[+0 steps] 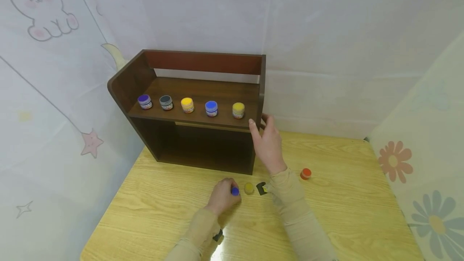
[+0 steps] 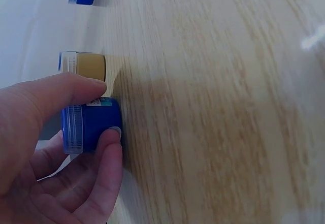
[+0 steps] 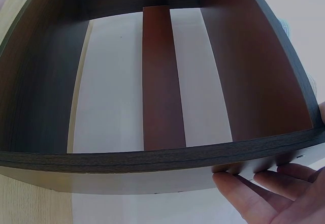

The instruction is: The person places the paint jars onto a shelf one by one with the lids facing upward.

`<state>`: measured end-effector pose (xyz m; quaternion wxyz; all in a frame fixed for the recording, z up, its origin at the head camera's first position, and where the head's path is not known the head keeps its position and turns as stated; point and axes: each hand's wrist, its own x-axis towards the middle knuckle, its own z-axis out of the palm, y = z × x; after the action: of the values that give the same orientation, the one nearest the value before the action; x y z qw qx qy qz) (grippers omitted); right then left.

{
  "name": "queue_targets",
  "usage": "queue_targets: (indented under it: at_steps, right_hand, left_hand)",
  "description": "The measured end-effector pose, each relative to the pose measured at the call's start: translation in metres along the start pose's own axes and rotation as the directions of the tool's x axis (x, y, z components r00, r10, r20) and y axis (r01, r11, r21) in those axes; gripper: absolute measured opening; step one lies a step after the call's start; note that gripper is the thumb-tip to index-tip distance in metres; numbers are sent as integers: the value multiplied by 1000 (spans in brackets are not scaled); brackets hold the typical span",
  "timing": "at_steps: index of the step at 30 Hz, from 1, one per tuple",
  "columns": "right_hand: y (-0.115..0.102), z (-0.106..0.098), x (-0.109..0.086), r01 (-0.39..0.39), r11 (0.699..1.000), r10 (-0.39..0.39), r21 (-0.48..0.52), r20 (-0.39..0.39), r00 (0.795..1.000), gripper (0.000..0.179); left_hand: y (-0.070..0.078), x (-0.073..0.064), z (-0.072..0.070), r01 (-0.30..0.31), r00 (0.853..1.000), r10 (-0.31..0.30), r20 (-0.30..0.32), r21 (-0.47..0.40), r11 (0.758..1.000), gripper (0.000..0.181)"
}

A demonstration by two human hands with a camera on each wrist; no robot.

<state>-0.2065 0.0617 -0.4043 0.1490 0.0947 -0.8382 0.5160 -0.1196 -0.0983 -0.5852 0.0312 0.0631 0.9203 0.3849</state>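
Clamping blue jar (image 2: 96,120) between thumb and curled fingers of left hand (image 1: 222,197), low at the tabletop (image 1: 326,220) in front of shelf unit (image 1: 130,79). Holding it upright, lid (image 2: 73,130) facing up; leaving contact beneath uncertain. Finding ochre jar (image 1: 249,188) just beside, to the right, nearer to left hand than to right hand (image 1: 269,146). Noting red jar (image 1: 306,173) farther right, well apart. Gripping right side panel (image 3: 127,161) with right hand, fingers against outer face. Recording upper board (image 1: 206,86) above and beyond blue jar, bearing row of five jars (image 1: 187,105).
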Motion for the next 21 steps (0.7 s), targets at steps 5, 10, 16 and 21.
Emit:
queue_targets:
  at_steps: [5,10,16,21]
  right_hand:
    - [1,0,1,6,1000,-6,-2,-2,1000,59]
    - [1,0,1,9,1000,-9,-5,0,1000,59]
    - [0,-1,1,5,1000,-5,-11,0,1000,59]
    - [0,-1,1,5,1000,-5,-10,3,1000,58]
  left_hand:
    - [0,1,1,1,1000,-1,-8,5,1000,23]
    - [-2,1,2,3,1000,-3,5,-12,1000,23]
    - [-3,3,3,-26,1000,26,-5,41,999,24]
    - [-4,3,-2,-60,998,62,-23,104,993,25]
